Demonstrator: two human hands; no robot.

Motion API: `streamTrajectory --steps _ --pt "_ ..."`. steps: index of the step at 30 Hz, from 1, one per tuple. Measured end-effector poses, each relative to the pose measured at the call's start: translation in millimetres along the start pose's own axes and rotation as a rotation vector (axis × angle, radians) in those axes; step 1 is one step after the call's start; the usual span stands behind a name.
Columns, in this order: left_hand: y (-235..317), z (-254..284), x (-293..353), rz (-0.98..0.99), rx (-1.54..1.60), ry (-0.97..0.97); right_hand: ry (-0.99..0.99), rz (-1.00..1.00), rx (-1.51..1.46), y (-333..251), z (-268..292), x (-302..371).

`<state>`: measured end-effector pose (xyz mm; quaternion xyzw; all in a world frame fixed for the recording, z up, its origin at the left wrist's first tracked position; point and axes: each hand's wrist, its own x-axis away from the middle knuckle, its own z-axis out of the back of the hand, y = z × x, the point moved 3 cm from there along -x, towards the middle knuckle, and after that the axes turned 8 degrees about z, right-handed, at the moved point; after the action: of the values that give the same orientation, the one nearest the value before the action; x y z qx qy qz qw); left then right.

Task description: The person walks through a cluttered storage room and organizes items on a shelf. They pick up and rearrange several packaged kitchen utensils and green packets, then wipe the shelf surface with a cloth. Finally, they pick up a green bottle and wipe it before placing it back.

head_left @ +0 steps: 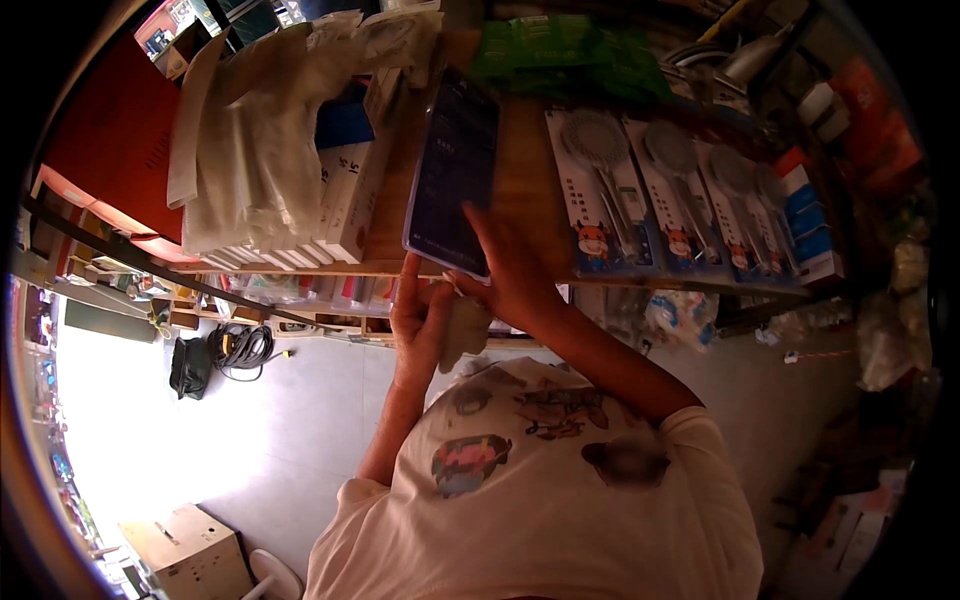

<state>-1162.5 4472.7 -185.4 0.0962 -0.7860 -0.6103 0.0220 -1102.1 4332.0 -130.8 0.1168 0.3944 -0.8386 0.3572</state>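
A flat dark-blue package [455, 170] with a pale, shiny rim leans at a slant over the shelf board's front edge. My right hand [520, 280] grips its lower right corner, one finger lying across the front and the thumb at the bottom edge. Just below, my left hand [420, 320] has a finger up against the package's lower left corner. A crumpled pale cloth [465, 325] hangs between my hands, by the left thumb, and seems pinched there. The package's back is hidden.
Several carded shower heads [680, 150] lie right on the wooden shelf [525, 170]. Left are white boxes [350, 200] under a cloudy plastic bag [265, 140]. Green packets [560, 50] lie behind. A coiled black cable [240, 350] and a wooden box [190, 550] are on the floor.
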Motion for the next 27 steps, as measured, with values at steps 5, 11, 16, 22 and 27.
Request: streamTrajectory --steps 5,11,16,22,27 --pt "21 -22 -1 -0.034 -0.214 -0.073 0.086 -0.001 -0.115 3 6 4" --pt "58 -39 -2 -0.135 -0.494 -0.209 0.212 -0.178 -0.733 19 -23 24" --pt "50 -34 0 -0.04 -0.482 -0.185 0.373 -0.28 -1.065 14 -34 30" --pt "25 -11 13 0.043 -0.397 -0.116 0.284 -0.495 -1.211 22 -31 29" --pt "10 0 12 0.179 -0.238 -0.04 0.124 -0.612 -1.362 24 -38 36"
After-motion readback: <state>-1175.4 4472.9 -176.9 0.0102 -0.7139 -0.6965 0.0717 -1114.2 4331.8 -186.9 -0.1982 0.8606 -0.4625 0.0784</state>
